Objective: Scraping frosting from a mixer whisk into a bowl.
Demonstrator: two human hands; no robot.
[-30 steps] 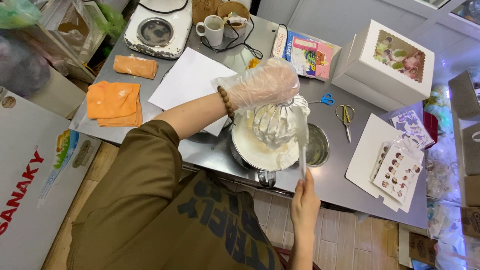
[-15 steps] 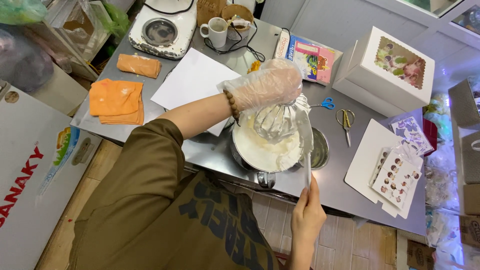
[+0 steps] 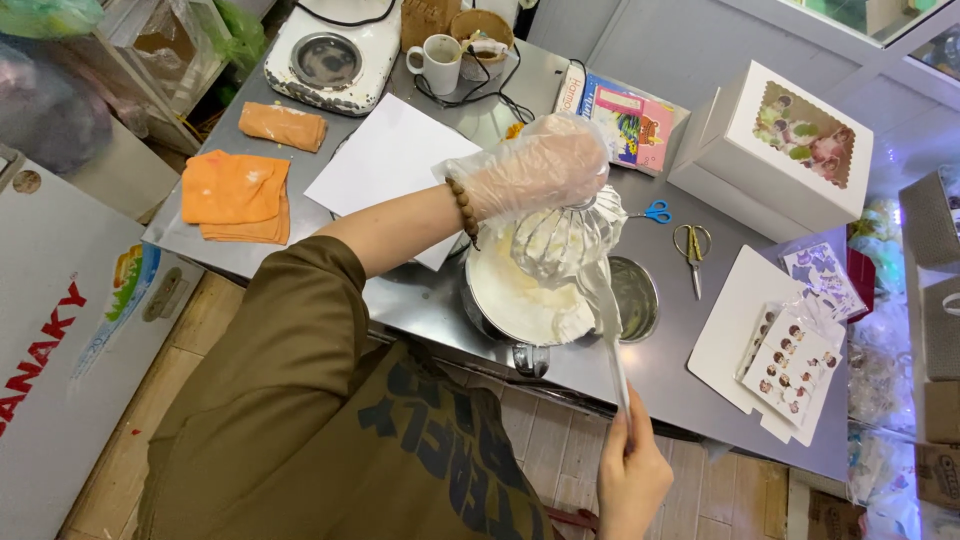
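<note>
A gloved left hand (image 3: 535, 170) grips a cream-coated wire whisk (image 3: 565, 240) over a metal bowl (image 3: 515, 300) of white cream; the bare right hand (image 3: 632, 475) pinches a spatula (image 3: 605, 320) scraping it.

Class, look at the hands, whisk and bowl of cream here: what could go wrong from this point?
1. The left hand holds the cream-coated whisk partly past the bowl; cream might drip on the steel table.
2. The bowl sits near the table edge and could tip.
3. The right hand scrapes with a spatula; cream could flick off.
</note>
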